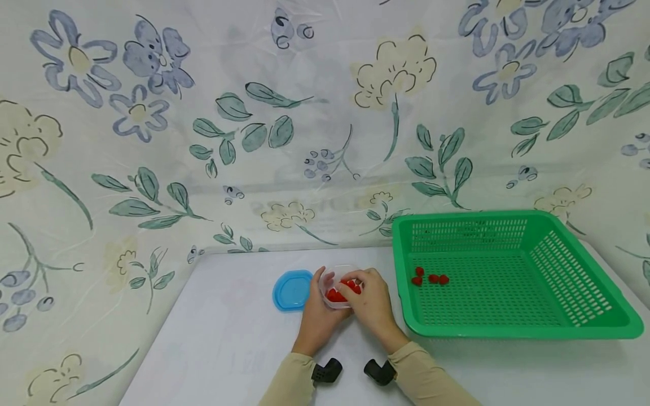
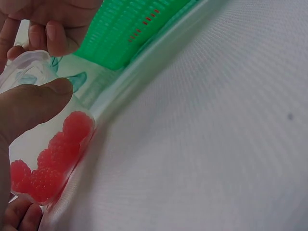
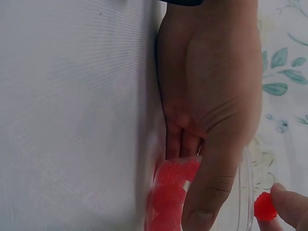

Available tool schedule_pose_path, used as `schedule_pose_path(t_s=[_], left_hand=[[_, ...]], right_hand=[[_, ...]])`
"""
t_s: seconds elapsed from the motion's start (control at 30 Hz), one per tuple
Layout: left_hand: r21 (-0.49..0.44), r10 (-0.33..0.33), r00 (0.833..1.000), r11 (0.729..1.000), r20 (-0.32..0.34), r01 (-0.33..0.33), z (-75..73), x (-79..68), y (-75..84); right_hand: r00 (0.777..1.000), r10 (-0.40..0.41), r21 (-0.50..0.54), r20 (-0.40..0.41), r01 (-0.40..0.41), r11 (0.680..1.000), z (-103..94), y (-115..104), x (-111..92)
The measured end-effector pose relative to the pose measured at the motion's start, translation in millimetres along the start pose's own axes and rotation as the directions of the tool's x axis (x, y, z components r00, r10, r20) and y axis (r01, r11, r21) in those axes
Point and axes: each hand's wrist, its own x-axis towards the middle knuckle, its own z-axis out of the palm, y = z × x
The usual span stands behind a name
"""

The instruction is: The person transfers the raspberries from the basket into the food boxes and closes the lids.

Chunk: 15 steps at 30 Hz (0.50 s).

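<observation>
A small clear plastic container [image 1: 327, 280] with several red raspberries [image 2: 62, 154] at its bottom stands on the white table. My left hand [image 1: 320, 318] grips it round the side; the left thumb [image 2: 36, 106] lies across the wall in the left wrist view. Over the container's opening, my right hand [image 1: 373, 301] pinches one raspberry [image 3: 264, 207] between thumb and finger, seen at the lower right of the right wrist view. The blue lid [image 1: 291, 290] lies flat just left of the container, partly behind the left hand.
A large green basket [image 1: 508, 332] stands to the right, with several raspberries [image 1: 433, 278] near its left wall. Behind the table [image 1: 218, 327] hangs a floral cloth [image 1: 325, 113]. Black wrist devices [image 1: 327, 370] sit by both sleeves.
</observation>
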Motion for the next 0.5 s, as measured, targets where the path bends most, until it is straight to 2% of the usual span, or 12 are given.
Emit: schedule_pose_path(t_s=[0.5], left_hand=[[-0.004, -0.006, 1.0, 1.0, 0.006, 0.006, -0.2, 1.3, 0.1]], right_hand=[[1.0, 0.016, -0.051, 0.02, -0.015, 0.999, 0.1, -2.6, -0.7]])
